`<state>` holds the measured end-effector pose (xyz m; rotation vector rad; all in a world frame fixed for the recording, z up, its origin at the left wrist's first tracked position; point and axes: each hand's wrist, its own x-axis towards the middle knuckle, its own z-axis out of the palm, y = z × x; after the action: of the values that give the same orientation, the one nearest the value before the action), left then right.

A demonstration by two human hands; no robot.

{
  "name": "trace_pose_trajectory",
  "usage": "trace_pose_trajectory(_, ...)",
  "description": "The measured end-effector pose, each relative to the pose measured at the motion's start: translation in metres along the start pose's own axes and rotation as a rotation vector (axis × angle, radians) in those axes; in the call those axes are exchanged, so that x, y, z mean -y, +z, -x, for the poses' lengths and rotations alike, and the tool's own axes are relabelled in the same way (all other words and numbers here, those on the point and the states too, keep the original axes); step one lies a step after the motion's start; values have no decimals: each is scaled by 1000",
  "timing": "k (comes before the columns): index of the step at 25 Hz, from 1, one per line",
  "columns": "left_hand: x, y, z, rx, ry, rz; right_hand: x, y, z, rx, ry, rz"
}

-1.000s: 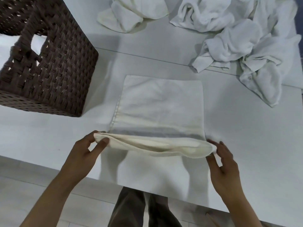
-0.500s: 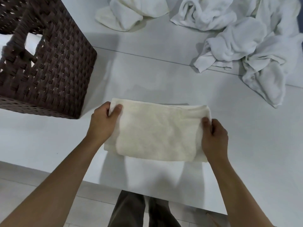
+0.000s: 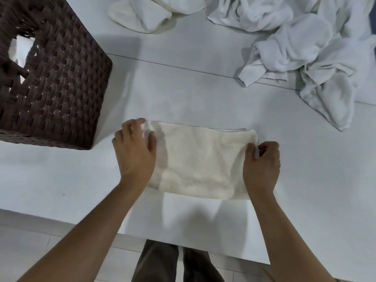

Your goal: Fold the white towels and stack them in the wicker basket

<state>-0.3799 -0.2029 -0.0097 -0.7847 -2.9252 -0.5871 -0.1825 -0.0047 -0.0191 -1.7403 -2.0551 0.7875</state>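
A cream-white towel, folded in half into a wide strip, lies flat on the white table in front of me. My left hand grips its left end, fingers curled over the far left corner. My right hand pinches the right edge near the far right corner. The dark brown wicker basket stands at the left, with something white showing through its handle hole. A pile of crumpled white towels lies at the far right, and another crumpled towel at the far middle.
The table's near edge runs just below my forearms, with tiled floor and my dark trousers beyond it. A seam crosses the tabletop between the folded towel and the piles.
The towel's near edge was lifted and carried over to the far edge, halving it. Both hands then settled on the two ends, and the towel now lies flat.
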Motion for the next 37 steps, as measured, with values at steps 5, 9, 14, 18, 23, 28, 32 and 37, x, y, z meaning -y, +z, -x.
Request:
trace_pose_trajectory(5,-44,24,62,234,380,-20,20,19,36,126,-815,165)
trace_pose_trajectory(9,-26,41,73,314,268,-162,4,38,25,379,-792,375)
trace_pose_trajectory(14,-24,41,72,298,209,-162,-15,28,-6,254,-591,505)
trace_pose_trajectory(18,-13,45,49,309,350,-171,-23,21,-9,224,-565,455)
trace_pose_trajectory(23,-6,44,-6,212,491,-226,-26,12,10,109,-450,383)
trace_pose_trajectory(28,-16,23,63,193,552,-35,-16,0,22,96,-258,418)
trace_pose_trajectory(32,-8,13,129,314,521,-28,-11,-15,25,289,-189,171)
trace_pose_trajectory(37,-5,18,127,329,481,-29,-7,-30,29,440,109,-268)
